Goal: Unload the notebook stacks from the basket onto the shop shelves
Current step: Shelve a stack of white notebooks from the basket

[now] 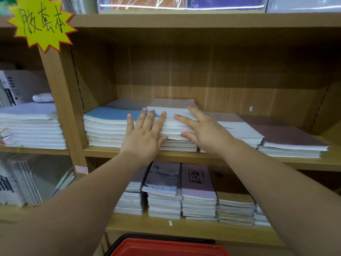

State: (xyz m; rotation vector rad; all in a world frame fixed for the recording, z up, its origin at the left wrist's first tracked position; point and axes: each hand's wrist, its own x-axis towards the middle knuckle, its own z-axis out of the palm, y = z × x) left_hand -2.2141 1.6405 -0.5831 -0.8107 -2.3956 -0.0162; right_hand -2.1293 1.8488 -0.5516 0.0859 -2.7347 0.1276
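L hand (144, 137) & R hand (206, 133) flat, fingers apart, pressing notebook stack (173, 108) on shelf (295, 163); basket (166, 248) at 6 o'clock, contents unseen, rest unclear

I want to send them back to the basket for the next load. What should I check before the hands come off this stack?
1. Middle stack lies flat on the shelf: ok.
2. Left hand presses with straight fingers and is not gripping: ok.
3. Right hand is likewise flat on the stack's top: ok.
4. Stack's front edge squared up: cannot tell, the hands cover it.
5. Red basket sits directly below the shelves: ok.
6. Notebooks left in the basket: cannot tell, only its near edge shows.
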